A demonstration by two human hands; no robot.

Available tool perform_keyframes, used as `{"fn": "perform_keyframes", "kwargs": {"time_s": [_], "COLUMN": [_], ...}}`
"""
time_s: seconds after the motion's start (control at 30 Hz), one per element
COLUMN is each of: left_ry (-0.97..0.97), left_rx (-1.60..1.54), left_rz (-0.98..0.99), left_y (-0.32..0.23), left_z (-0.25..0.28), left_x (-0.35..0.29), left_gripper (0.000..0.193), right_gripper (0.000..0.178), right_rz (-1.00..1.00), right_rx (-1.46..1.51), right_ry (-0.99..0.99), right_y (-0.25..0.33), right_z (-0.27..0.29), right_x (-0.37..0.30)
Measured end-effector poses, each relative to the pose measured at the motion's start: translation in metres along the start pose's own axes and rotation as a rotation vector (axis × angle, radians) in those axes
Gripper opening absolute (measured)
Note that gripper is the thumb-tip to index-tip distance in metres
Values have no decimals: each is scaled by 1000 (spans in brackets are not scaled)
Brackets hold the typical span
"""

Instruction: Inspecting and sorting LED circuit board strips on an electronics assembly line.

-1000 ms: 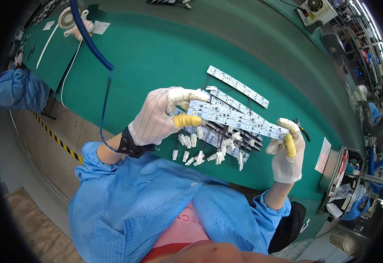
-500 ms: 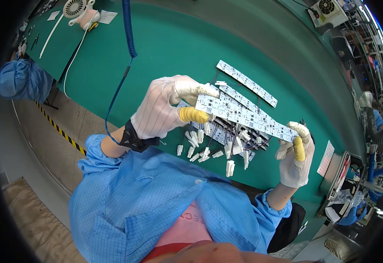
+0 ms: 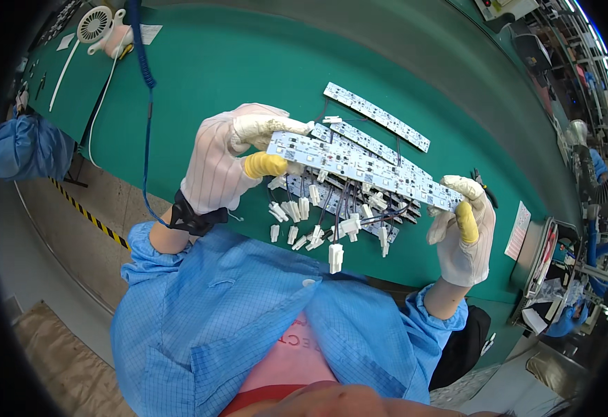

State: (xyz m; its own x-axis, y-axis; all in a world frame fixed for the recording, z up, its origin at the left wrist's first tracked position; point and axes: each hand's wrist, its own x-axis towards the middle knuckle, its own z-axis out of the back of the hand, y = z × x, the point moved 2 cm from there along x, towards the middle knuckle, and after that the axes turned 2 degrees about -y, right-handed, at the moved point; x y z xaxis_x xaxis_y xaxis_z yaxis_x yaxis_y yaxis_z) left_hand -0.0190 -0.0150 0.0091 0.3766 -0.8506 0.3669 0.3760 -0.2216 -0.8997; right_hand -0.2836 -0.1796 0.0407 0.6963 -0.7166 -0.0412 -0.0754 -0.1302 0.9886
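Observation:
A long white circuit board strip point(image 3: 363, 167) is held up, slanting down to the right, by both hands. My left hand point(image 3: 224, 156), in a striped glove with yellow finger cover, is closed on its left end. My right hand point(image 3: 465, 233), gloved likewise, pinches the right end. Beneath the held strip lies a pile of similar boards, partly hidden, with dark wires and white plug connectors point(image 3: 336, 258) spread toward me. Farther away, another board strip point(image 3: 380, 118) lies flat on the green mat point(image 3: 248, 62).
A blue coiled cord point(image 3: 149, 132) runs to the black strap point(image 3: 196, 214) on my left wrist. Dark-handled pliers point(image 3: 483, 187) lie beyond my right hand. At far left are a small fan point(image 3: 96, 26) and a co-worker's blue sleeve point(image 3: 33, 147). A metal rack point(image 3: 537, 267) stands at right.
The view has shifted slightly, so the cord and fan appear farther left. Both hands still hold the strip, which looks a little lower left against the pile.

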Motion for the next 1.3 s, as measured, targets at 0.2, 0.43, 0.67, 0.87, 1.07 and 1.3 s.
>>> {"fn": "perform_keyframes", "kwargs": {"time_s": [0.2,0.43,0.67,0.87,1.07,1.3], "left_ry": [-27,-62,-77,30,-92,-86], "left_rx": [75,-151,-170,143,-3,-62], "left_rz": [-116,94,25,222,233,78], "left_y": [9,4,13,18,20,22], "left_z": [4,6,5,17,10,11], "left_x": [0,-3,2,0,-6,-3], "left_gripper": [37,34,37,38,32,39], "right_gripper": [43,28,26,37,35,36], "right_rz": [2,-23,-62,-47,-91,-44], "right_rx": [-324,-269,-139,-130,-97,-148], "right_ry": [-120,-95,-74,50,38,29], "right_y": [7,11,15,18,14,13], "right_z": [-10,-18,-20,-17,-12,-15], "right_x": [-3,0,2,-1,-7,-7]}}
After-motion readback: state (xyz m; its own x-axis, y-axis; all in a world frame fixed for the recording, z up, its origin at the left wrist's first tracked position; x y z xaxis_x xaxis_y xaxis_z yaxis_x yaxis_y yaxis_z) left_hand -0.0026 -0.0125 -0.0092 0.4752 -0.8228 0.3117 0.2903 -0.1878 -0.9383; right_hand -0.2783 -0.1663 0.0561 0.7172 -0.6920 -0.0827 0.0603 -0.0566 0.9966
